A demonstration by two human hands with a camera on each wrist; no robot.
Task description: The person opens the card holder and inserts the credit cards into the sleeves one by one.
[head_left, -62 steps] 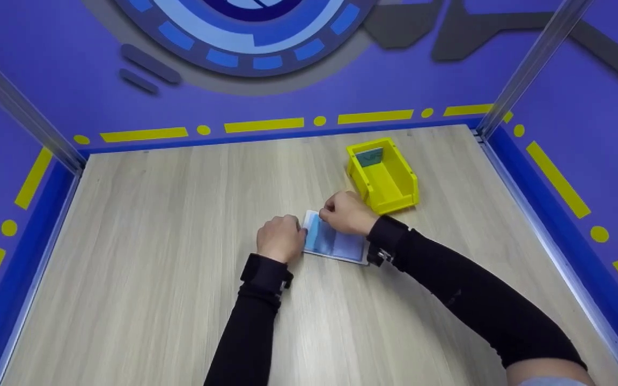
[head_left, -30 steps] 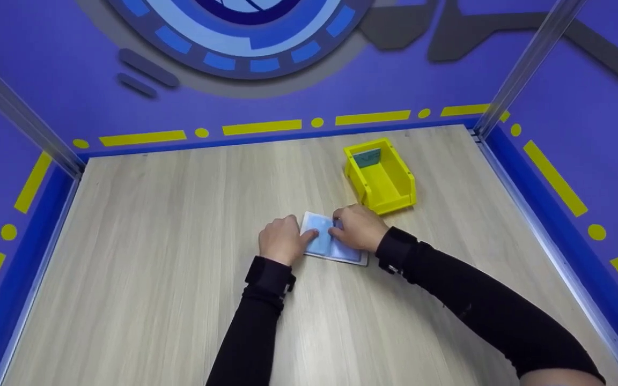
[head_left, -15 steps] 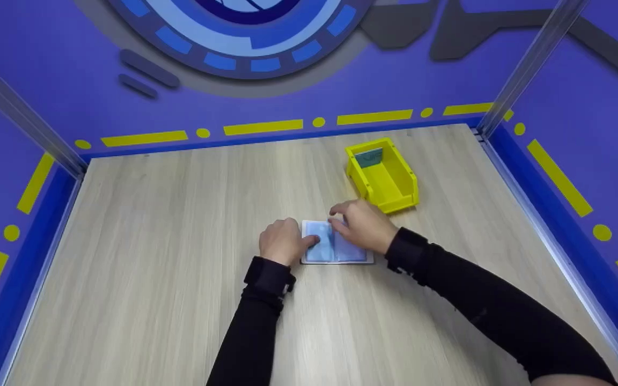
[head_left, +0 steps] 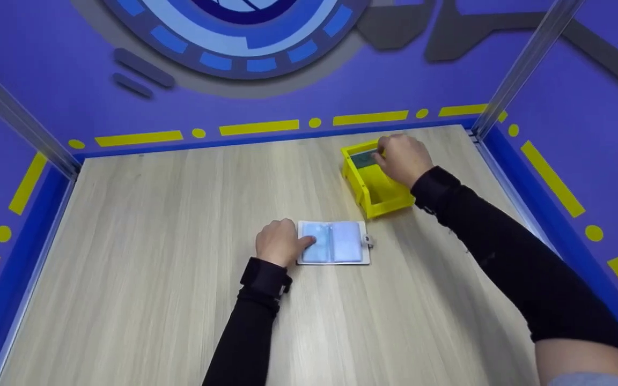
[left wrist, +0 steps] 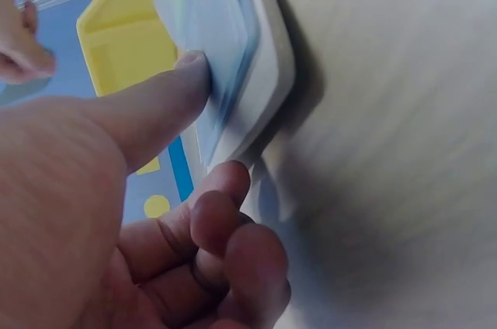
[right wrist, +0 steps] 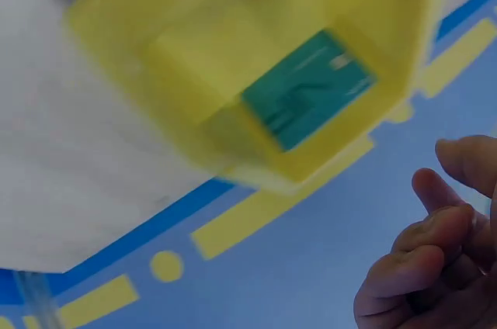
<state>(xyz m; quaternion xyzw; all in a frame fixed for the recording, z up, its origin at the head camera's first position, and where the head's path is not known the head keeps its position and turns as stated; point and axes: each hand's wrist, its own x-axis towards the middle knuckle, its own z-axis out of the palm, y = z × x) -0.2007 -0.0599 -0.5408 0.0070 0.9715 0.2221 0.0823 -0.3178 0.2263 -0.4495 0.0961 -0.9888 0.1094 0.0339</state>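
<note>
The card holder (head_left: 347, 245) lies spread on the wooden table (head_left: 180, 268), its left edge pinched by the left hand (head_left: 279, 241), thumb on a bluish sleeve (head_left: 317, 252). Beyond it, the right hand (head_left: 406, 159) hangs over the yellow bin (head_left: 392, 206), thumb and fingers apart, near 1 green card (right wrist: 307, 96) against the far wall. I'd worry a fingertip might knock that card flat, making it awkward to lift.
</note>
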